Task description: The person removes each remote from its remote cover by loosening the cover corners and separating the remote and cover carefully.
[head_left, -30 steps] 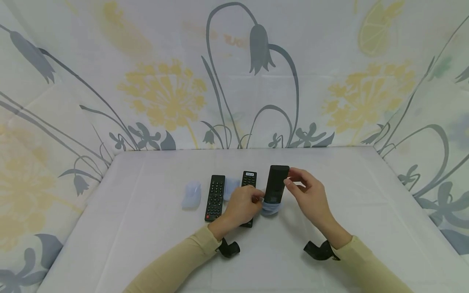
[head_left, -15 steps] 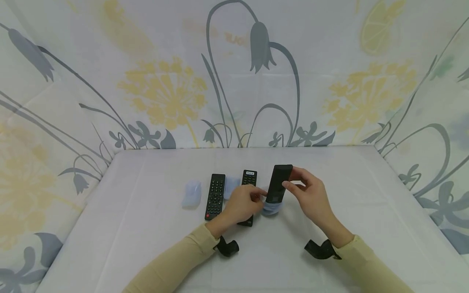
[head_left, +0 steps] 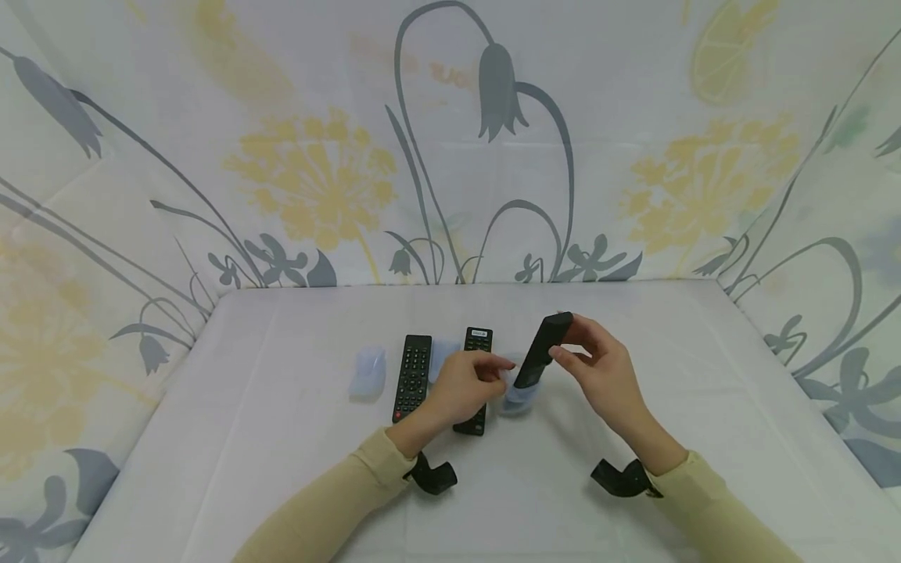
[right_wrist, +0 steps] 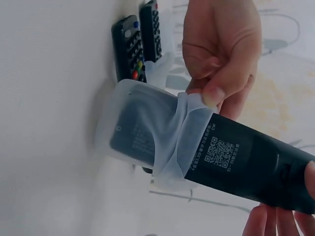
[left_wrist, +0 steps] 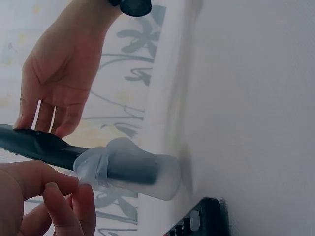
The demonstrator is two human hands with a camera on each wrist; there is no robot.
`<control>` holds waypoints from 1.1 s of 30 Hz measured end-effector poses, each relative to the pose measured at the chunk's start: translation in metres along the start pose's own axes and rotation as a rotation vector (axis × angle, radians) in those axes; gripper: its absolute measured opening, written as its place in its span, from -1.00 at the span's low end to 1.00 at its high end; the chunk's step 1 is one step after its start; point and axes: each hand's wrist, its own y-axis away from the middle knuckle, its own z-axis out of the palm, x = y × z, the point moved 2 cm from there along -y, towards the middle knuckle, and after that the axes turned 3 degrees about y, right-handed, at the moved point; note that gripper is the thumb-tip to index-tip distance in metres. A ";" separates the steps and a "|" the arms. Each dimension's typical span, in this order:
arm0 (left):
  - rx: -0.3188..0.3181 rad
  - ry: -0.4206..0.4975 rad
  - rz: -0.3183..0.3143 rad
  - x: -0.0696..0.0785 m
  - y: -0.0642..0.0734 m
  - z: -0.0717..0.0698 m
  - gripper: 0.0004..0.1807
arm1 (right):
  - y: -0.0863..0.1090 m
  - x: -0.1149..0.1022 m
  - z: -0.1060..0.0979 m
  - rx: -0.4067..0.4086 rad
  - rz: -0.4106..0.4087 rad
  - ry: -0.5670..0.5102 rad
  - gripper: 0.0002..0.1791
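Note:
My right hand holds the upper end of a black remote control between thumb and fingers. The remote leans to the right, its lower end inside a translucent silicone cover. In the right wrist view, the back of the remote carries a printed code, and the rim of the cover is bunched in folds around it. My left hand pinches that rim with its thumb and fingers. Below the left hand lies a second remote, partly hidden by it.
Another black remote lies on the white-covered table, left of the left hand. Beside it are two pale blue translucent covers, one at the far left and one between the remotes. A patterned cloth hangs behind.
The remote's upper end has tilted to the right and turned more edge-on, moving with the right hand. The left hand has shifted slightly, still at the cover's rim.

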 end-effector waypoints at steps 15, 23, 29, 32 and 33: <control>0.049 0.173 -0.002 0.012 0.003 -0.009 -0.72 | 0.001 -0.004 -0.011 0.022 -0.015 -0.011 -0.47; 0.131 0.140 0.080 0.016 0.003 -0.020 -0.71 | 0.003 -0.002 -0.018 -0.013 0.081 0.183 -0.45; 0.149 0.140 0.124 0.016 0.002 -0.022 -0.73 | 0.005 -0.001 -0.020 -0.054 0.185 0.171 -0.46; 0.152 0.125 0.157 0.015 0.002 -0.022 -0.73 | 0.004 0.000 -0.021 -0.066 0.233 0.077 -0.48; 0.151 0.117 0.173 0.015 0.002 -0.022 -0.73 | 0.004 0.000 -0.021 -0.071 0.253 0.040 -0.49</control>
